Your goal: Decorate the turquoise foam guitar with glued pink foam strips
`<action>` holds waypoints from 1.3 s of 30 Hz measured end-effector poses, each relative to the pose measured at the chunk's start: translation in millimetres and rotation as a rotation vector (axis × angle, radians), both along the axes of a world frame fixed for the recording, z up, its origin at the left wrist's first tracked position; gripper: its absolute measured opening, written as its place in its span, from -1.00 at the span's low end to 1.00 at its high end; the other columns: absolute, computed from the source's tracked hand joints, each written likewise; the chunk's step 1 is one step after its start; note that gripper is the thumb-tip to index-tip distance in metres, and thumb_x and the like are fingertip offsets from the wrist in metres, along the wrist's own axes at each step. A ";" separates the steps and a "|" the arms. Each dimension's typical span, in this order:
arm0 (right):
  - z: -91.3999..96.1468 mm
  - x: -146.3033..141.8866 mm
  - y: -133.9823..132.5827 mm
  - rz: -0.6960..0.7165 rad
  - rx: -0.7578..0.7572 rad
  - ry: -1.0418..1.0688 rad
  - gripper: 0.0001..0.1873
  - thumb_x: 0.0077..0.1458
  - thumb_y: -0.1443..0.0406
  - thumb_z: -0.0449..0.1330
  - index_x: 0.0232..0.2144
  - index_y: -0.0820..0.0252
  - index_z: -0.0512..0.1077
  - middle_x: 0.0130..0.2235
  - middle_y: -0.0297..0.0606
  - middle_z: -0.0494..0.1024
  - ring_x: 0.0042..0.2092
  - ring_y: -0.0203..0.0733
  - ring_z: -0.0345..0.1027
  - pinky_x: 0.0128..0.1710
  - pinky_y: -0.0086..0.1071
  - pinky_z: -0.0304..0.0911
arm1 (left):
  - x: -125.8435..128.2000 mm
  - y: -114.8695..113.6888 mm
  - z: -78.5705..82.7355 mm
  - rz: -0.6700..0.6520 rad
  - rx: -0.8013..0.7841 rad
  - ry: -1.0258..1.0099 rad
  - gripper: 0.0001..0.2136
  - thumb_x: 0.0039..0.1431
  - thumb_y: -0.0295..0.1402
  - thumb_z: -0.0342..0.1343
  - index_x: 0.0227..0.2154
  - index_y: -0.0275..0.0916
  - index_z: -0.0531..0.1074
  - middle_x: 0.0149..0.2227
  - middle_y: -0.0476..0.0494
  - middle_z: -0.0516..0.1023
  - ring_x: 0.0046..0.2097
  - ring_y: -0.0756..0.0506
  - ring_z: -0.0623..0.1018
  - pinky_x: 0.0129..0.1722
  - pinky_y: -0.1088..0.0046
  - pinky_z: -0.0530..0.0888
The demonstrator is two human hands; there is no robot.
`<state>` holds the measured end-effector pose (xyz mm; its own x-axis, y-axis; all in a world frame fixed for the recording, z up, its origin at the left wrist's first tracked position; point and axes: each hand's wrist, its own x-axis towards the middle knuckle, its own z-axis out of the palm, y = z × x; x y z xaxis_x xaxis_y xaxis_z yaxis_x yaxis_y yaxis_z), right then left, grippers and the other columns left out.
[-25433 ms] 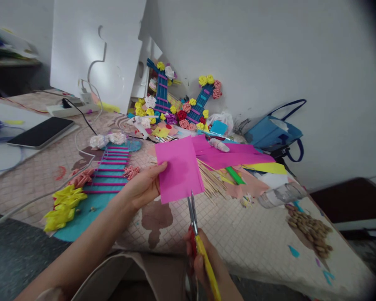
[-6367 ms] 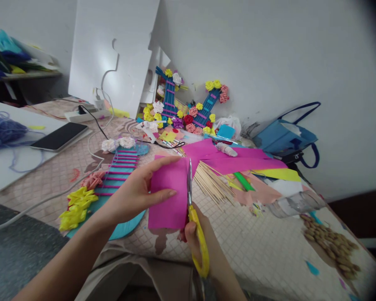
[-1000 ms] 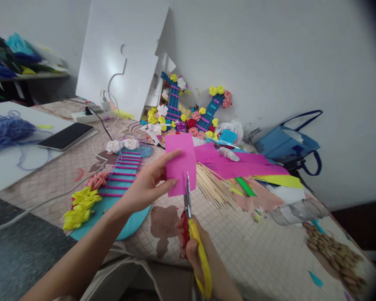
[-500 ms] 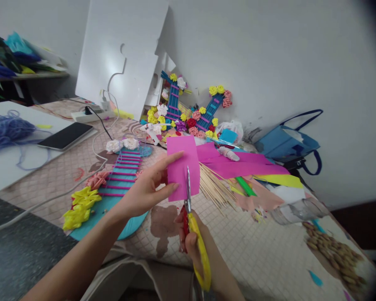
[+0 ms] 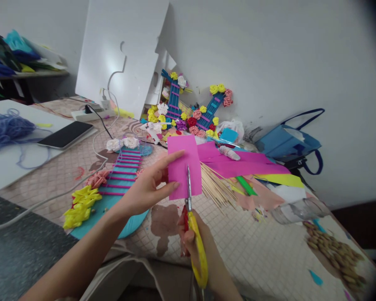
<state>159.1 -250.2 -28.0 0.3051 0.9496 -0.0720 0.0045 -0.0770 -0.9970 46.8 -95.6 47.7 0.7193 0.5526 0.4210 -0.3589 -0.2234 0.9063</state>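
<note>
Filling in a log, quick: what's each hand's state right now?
Left hand: closed, holding the pink paper.
Right hand: closed, holding the scissors by their handles.

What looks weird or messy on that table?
A clear container seems tipped on its side at the right, near a loose heap of what look like peanuts. Food among paper and sticks seems odd, though I can't tell whether anything spilled.
</note>
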 end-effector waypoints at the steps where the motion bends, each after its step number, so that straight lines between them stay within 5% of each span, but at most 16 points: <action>1: 1.5 -0.7 0.5 -0.006 -0.006 0.024 -0.35 -0.11 -0.30 0.07 -0.33 0.14 0.24 -0.56 -0.52 0.18 -0.66 -0.49 -0.06 -0.71 -0.59 0.02 | 0.1 0.2 -0.2 0.003 0.001 0.000 -0.45 0.19 -0.47 0.11 0.22 -0.02 0.16 0.30 -0.12 0.13 0.11 -0.09 0.38 -0.02 0.53 0.41; 7: 11.6 -4.4 2.5 0.002 -0.065 0.126 -0.34 -0.19 -0.30 0.14 -0.40 0.14 0.21 -0.64 -0.58 0.12 -0.71 -0.50 -0.09 -0.76 -0.60 -0.06 | 0.3 0.7 -0.5 0.014 0.023 -0.005 -0.46 0.18 -0.46 0.11 0.21 -0.05 0.18 0.29 -0.13 0.13 0.16 -0.13 0.34 0.01 0.49 0.41; 15: 12.6 -2.3 -3.0 0.028 -0.024 -0.042 -0.36 -0.07 -0.29 0.04 -0.34 0.16 0.23 -0.57 -0.52 0.17 -0.65 -0.49 -0.07 -0.71 -0.59 -0.04 | 2.7 4.8 -1.5 0.061 -0.063 -0.031 -0.52 0.21 -0.42 0.10 0.19 -0.15 0.21 0.19 -0.20 0.32 0.00 -0.06 0.46 -0.07 0.52 0.44; 20: 18.6 1.0 -4.4 0.067 -0.001 -0.173 -0.39 0.03 -0.25 -0.03 -0.29 0.16 0.27 -0.52 -0.44 0.23 -0.56 -0.41 0.07 -0.61 -0.53 0.09 | 1.6 1.7 -3.5 0.058 -0.040 -0.032 -0.50 0.19 -0.45 0.11 0.19 -0.09 0.22 0.23 -0.16 0.25 0.10 -0.09 0.40 -0.02 0.51 0.42; 28: 23.8 6.6 -4.7 0.104 0.014 -0.209 -0.40 0.08 -0.22 -0.05 -0.21 0.18 0.29 -0.46 -0.39 0.28 -0.50 -0.36 0.14 -0.54 -0.51 0.15 | -2.8 -0.8 2.5 0.014 -0.056 -0.014 -0.48 0.18 -0.46 0.12 0.20 -0.07 0.21 0.25 -0.16 0.23 -0.06 -0.03 0.46 -0.14 0.56 0.45; 33: 22.6 6.8 -2.2 0.099 0.036 -0.218 -0.43 0.10 -0.19 -0.05 -0.22 0.16 0.26 -0.45 -0.39 0.29 -0.50 -0.37 0.14 -0.55 -0.50 0.13 | -4.7 -2.0 5.3 -0.020 -0.050 0.007 -0.47 0.18 -0.45 0.12 0.21 -0.10 0.20 0.16 -0.20 0.33 -0.24 0.03 0.47 -0.26 0.56 0.47; 39: 28.2 7.8 -2.7 0.077 0.047 -0.289 -0.54 0.16 -0.11 -0.04 -0.28 0.16 0.26 -0.43 -0.37 0.29 -0.47 -0.35 0.13 -0.51 -0.48 0.11 | -6.2 -3.5 6.9 -0.039 -0.081 0.037 -0.46 0.18 -0.45 0.12 0.22 -0.12 0.18 0.01 -0.17 0.43 -0.20 -0.01 0.46 -0.21 0.54 0.47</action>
<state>167.0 -252.9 0.2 0.2335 0.9710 0.0520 0.2923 -0.0191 -0.9561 40.7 -99.1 54.6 0.7548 0.5555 0.3489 -0.3319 -0.1354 0.9336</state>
